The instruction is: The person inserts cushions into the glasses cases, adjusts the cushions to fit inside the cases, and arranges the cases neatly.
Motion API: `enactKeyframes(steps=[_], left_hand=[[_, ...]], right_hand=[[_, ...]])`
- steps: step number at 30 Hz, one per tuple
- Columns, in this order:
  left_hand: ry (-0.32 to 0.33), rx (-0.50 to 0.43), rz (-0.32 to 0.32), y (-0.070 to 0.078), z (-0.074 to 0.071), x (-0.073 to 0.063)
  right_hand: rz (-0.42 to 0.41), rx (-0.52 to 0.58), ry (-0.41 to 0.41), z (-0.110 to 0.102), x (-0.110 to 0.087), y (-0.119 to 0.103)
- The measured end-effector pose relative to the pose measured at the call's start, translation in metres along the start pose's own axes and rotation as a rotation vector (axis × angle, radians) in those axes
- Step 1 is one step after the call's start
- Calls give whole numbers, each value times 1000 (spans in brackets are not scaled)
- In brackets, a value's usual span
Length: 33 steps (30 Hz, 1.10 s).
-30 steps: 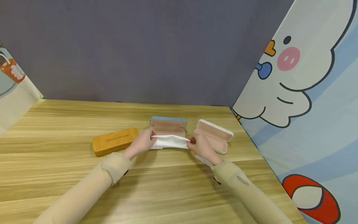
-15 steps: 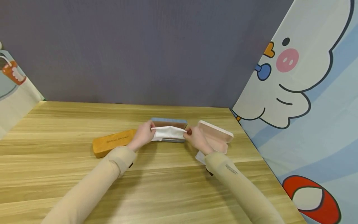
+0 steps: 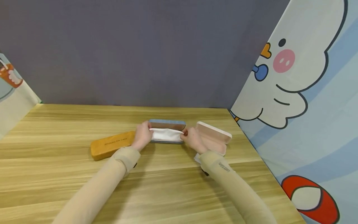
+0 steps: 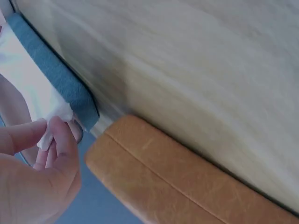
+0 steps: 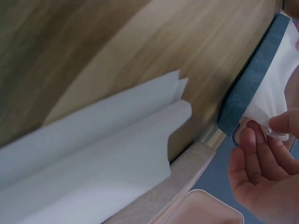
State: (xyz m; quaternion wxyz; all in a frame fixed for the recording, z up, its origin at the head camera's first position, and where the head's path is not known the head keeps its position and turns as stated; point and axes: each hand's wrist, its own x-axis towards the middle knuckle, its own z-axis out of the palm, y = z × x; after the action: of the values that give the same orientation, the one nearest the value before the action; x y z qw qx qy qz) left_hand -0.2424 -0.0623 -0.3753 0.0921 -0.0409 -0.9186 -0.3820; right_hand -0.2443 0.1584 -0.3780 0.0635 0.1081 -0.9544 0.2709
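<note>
A folded white cloth (image 3: 166,134) is stretched between both hands over the lower half of an open blue glasses case (image 3: 167,122). The left hand (image 3: 142,136) pinches the cloth's left end between thumb and fingers, just over the case's end. At the other end, the right hand (image 3: 193,139) pinches a corner, with its remaining fingers loosely curled in the right wrist view. Both wrist views show the white cloth (image 4: 29,80) lying inside the blue wall (image 5: 254,81) of the case. The cloth hides most of the lower half's pinkish lining.
Left of the blue case lies a closed orange-brown glasses case (image 3: 112,145) with lettering, beside the left hand. An open pale pink glasses case (image 3: 213,137) stands at the right. Another folded white cloth (image 5: 88,158) lies before it, partly under the right forearm.
Both hands have moved the white cloth away from the body and down into the blue case, whose front wall now shows in front of it. The other cases stay put.
</note>
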Motion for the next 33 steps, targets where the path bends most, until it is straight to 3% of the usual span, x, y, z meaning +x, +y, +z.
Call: enactKeyframes(steps=[3,7,15,21,33], left_hand=[[39,14,-10,0,4,-1],[43,28,-29,0,7,-2],[6,50,-60,-1,10,-1],[17,75,-53,0,10,-2],[-37,56,-55,-2,6,2]], right_hand=[[16,8,-16,3,2,0],[33,8,-38,6,3,-1],[68,-58,-37,10,6,-3],[81,-100,-53,11,8,-4],[71,-72,-75,12,9,-3]])
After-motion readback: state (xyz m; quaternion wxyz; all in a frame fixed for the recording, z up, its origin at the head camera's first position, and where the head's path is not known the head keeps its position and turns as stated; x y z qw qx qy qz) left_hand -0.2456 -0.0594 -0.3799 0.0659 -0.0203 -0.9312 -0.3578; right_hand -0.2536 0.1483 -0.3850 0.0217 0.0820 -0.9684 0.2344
